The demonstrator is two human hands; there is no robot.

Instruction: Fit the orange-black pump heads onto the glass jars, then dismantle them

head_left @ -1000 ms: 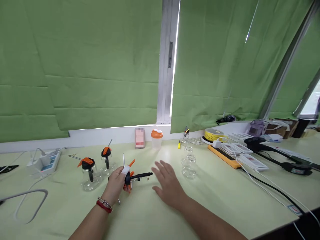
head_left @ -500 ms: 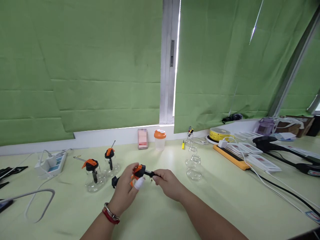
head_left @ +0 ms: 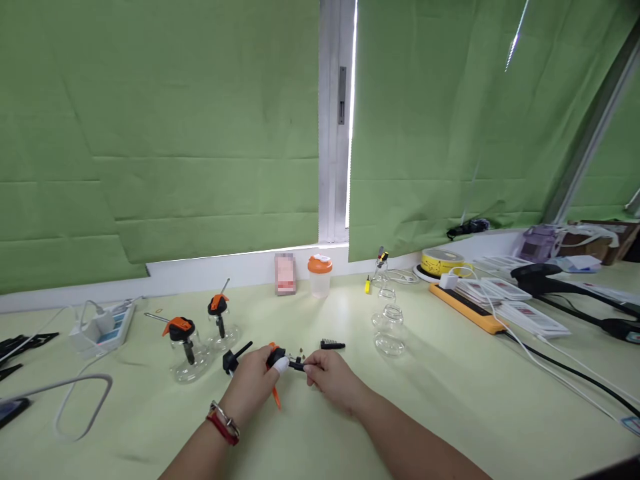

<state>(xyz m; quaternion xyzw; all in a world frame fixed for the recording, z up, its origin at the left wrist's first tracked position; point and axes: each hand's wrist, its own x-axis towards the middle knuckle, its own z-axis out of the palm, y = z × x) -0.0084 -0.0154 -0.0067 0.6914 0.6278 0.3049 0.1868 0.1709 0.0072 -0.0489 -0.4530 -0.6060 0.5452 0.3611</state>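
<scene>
In the middle of the table, my left hand (head_left: 254,375) is closed around a black-and-orange jar lid (head_left: 275,357); a white covering wraps its thumb. An orange flap (head_left: 277,399) hangs below that lid. The fingers of my right hand (head_left: 330,377) pinch a thin black stem (head_left: 297,366) extending from the lid; whether it is fixed there I cannot tell. Behind the right hand lies a black part with a coil spring (head_left: 333,345). A black lid piece with a rod (head_left: 235,358) rests beside my left hand. Tiny bits (head_left: 301,353) lie beyond the stem.
Two glass jars with black-and-orange lids (head_left: 187,353) (head_left: 220,320) stand left. Open glass jars (head_left: 389,333) stand right, near an orange-topped cup (head_left: 320,277). A power strip (head_left: 113,327), an orange bar with a cable (head_left: 467,309) and yellow tape (head_left: 443,262) lie around.
Both hands have moved slightly lower with the lid, which is turned so the orange flap points down. The spring part and the black rod have come into sight.
</scene>
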